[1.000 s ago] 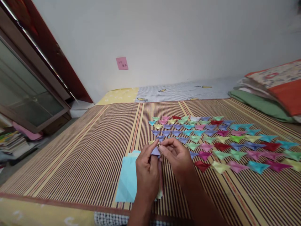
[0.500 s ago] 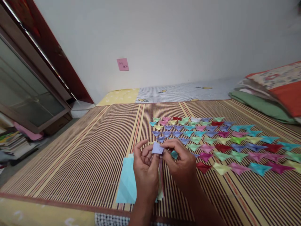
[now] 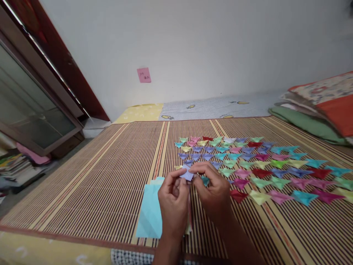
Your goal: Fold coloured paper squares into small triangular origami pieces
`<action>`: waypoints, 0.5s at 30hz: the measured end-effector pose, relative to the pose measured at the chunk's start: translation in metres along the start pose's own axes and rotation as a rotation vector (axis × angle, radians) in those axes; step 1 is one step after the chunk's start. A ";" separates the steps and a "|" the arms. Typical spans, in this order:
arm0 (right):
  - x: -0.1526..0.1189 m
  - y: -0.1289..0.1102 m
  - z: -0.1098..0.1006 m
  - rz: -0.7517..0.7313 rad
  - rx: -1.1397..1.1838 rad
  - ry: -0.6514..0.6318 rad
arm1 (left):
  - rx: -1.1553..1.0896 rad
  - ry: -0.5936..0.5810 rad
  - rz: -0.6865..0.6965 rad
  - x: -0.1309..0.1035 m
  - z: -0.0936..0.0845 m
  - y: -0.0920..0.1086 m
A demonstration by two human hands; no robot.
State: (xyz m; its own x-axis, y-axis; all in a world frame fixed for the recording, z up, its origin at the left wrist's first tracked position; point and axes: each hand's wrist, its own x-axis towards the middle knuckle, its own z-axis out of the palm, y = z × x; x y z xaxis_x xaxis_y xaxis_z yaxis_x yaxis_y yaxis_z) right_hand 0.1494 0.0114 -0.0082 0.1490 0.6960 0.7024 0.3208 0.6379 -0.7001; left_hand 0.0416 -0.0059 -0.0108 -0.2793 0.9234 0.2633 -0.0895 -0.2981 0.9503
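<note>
A small piece of folded lavender paper [image 3: 187, 174] is pinched between both hands, above the striped mat. My left hand [image 3: 174, 198] grips its left side with thumb and forefinger. On the right side, my right hand [image 3: 213, 191] pinches it with thumb and fingertips. Under and left of my left hand lies a stack of light blue paper sheets [image 3: 149, 213], partly hidden by that hand. To the right and beyond, folded paper boats [image 3: 260, 183] in many colours stand in rows; my right hand covers a few of them.
The striped mat [image 3: 91, 176] covers a bed along a white wall with a pink note [image 3: 143, 75]. Folded bedding [image 3: 309, 125] is piled at the far right. At the left are a glass-panelled cabinet door [image 3: 41, 103] and stacked books [image 3: 16, 169].
The lavender paper has turned and now shows a wider, pointed shape. My left forefinger has come down onto its left edge, and my left hand has shifted slightly right.
</note>
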 end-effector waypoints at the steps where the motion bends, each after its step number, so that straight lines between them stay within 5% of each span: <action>1: 0.000 0.000 -0.001 0.006 0.002 -0.014 | -0.009 0.001 -0.020 0.000 0.000 0.001; 8: -0.001 0.009 -0.002 0.336 0.124 -0.077 | -0.112 -0.016 -0.082 0.002 0.001 -0.002; 15: 0.002 0.014 -0.007 0.267 0.149 -0.140 | -0.103 -0.099 -0.134 0.004 0.000 -0.002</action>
State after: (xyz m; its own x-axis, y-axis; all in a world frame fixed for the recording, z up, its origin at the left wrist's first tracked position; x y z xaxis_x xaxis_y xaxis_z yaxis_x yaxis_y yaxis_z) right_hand 0.1607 0.0195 -0.0156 0.0764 0.8770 0.4743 0.1454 0.4608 -0.8755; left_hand 0.0407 -0.0019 -0.0117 -0.1628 0.9743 0.1554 -0.2184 -0.1892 0.9573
